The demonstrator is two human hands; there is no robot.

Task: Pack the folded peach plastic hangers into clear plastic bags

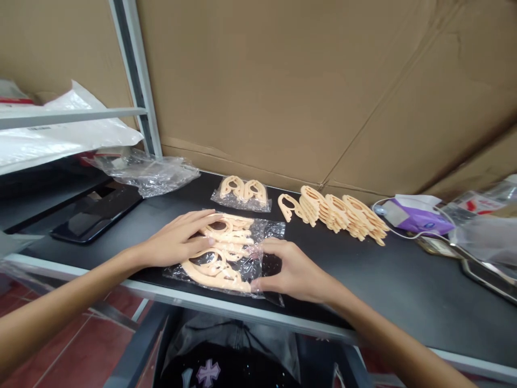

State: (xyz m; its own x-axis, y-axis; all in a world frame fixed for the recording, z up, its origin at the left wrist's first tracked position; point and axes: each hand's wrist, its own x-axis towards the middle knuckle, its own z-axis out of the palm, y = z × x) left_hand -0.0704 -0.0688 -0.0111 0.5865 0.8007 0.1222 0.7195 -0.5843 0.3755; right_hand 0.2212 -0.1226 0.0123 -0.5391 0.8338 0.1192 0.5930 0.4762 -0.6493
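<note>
Peach plastic folding hangers (218, 275), folded up, lie inside a clear plastic bag (272, 230) near the table's front edge. My left hand (177, 240) rests flat on the left part of the bag, fingers stretched over the hangers. At the bag's right side, my right hand (293, 272) curves around the hanger ends, thumb at the near end and fingers farther back, gripping them through the film. Behind them sits another bagged pair of hangers (244, 191). A row of loose, overlapping hangers (329, 213) lies to the right.
Crumpled clear bags (155, 172) and a dark glossy device (97, 213) are at the left, beside a metal shelf post (139, 75). A purple tissue pack (422, 215), a white cable and a phone-like object (488, 277) lie right. Cardboard (283, 91) stands behind the table.
</note>
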